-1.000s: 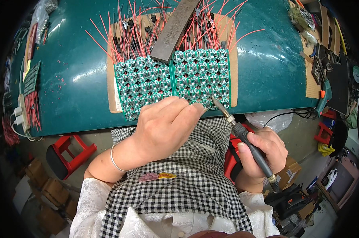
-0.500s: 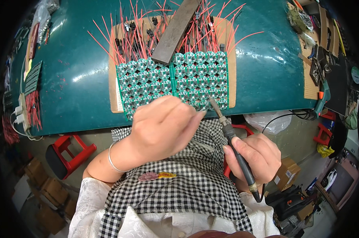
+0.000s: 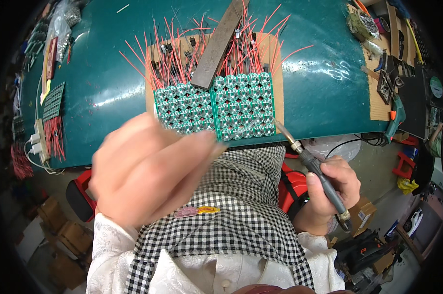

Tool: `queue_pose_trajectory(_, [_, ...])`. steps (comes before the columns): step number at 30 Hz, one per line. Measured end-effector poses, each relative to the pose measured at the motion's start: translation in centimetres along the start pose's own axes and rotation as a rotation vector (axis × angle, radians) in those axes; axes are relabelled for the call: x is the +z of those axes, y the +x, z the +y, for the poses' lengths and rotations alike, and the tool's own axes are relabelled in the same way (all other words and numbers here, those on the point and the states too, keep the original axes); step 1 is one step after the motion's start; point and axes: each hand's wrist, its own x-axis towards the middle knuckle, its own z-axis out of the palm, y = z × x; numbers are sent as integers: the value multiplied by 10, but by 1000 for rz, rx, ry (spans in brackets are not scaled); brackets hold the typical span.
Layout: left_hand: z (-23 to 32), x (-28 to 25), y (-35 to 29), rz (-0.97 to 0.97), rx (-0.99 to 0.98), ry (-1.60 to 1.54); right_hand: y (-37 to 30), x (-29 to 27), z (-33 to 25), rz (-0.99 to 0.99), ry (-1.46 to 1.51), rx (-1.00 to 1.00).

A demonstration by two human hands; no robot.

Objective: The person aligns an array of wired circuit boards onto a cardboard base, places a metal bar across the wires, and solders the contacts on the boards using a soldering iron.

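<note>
My right hand [image 3: 345, 182] is closed round the dark handle of a soldering iron [image 3: 308, 160]. The iron's metal tip slants up and left, at the right edge of two green circuit board panels [image 3: 244, 109] lying side by side. My left hand [image 3: 138, 169] is blurred by motion in front of the left panel's near side. Its fingers are drawn together in a pinch pointing right; what is between them cannot be made out. Red and black wires [image 3: 172, 61] with black connectors fan out from the panels' far side. A dark metal bar [image 3: 219, 46] lies slantwise over them.
Under the panels is a brown board [image 3: 279, 105] on the green table [image 3: 324, 93]. Another wired panel [image 3: 53, 103] and a power strip [image 3: 41, 147] are at the left. Pliers and a hot glue gun [image 3: 398, 117] lie at the right. Red stools stand below the table edge.
My left hand has moved left and toward me. The iron has moved right and slightly nearer me, its tip off the middle of the right panel. The view has shifted a little.
</note>
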Motion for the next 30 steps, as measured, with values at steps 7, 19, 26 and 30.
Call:
queue_pose_trajectory(7, [-34,77,-34,-5,-22,-88,8,9,0,-155,-26,-36])
queue_pose_trajectory(19, [-42,83,-51,-64,-89,-47,12,22,6,-194,-80,-22])
queue_pose_trajectory(26, [-40,83,-51,-75,-94,-40,14,23,3,-224,-85,-21])
queue_pose_trajectory(30, [-40,85,-52,-72,-101,-44,15,24,-1,-288,-105,-94])
